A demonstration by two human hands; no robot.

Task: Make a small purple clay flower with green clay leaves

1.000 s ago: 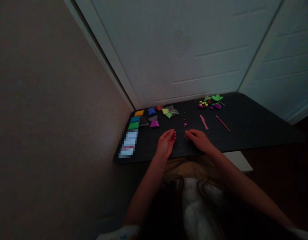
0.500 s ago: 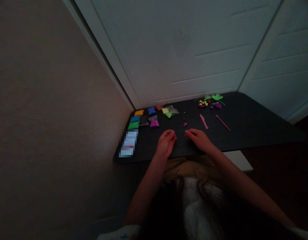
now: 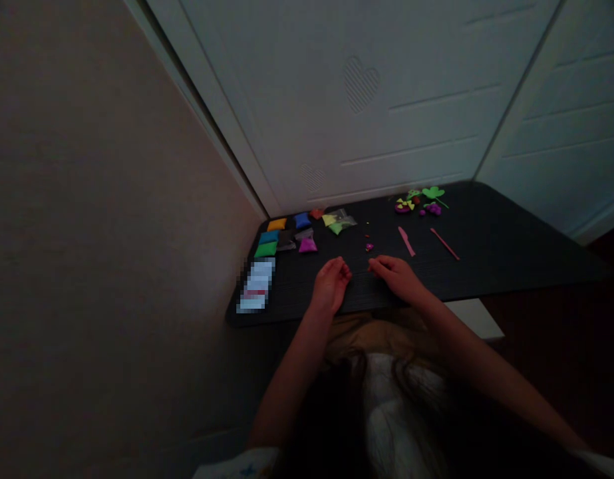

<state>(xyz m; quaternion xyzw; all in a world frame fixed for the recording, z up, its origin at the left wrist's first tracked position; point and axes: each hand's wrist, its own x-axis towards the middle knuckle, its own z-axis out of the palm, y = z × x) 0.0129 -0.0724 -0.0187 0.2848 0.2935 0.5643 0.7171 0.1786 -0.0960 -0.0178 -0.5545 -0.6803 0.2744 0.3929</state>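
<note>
Two bare hands are near each other at the near side of a dark surface (image 3: 491, 249), with a gap between them. The left hand (image 3: 332, 285) has its fingers curled in towards the palm; whether it holds anything cannot be made out. The right hand (image 3: 395, 274) brings thumb and forefinger together at the tip, and it is too dim to tell whether something small is pinched there.

Just beyond the gap, nearer the right hand, lies a small purple-pink piece (image 3: 369, 247). Behind it, in a rough line, are a tiny red bit (image 3: 367, 235) and a tinier yellow bit (image 3: 367, 223). To the right of these lie a pink knife-shaped tool (image 3: 406, 241) and a slim pink stick (image 3: 444, 243), apart from each other.

Farther back on that side are a purple shape (image 3: 401, 210) with yellow pieces on top, a cluster of purple balls (image 3: 434, 209) and a green leaf shape (image 3: 433, 193). Towards the left end, small packets gather, among them an orange packet (image 3: 277, 225), a blue packet (image 3: 302, 220), a green packet (image 3: 265, 249) and a magenta packet (image 3: 307, 245). A pixelated bright rectangle (image 3: 257, 285) lies in front of the green packet.
</note>
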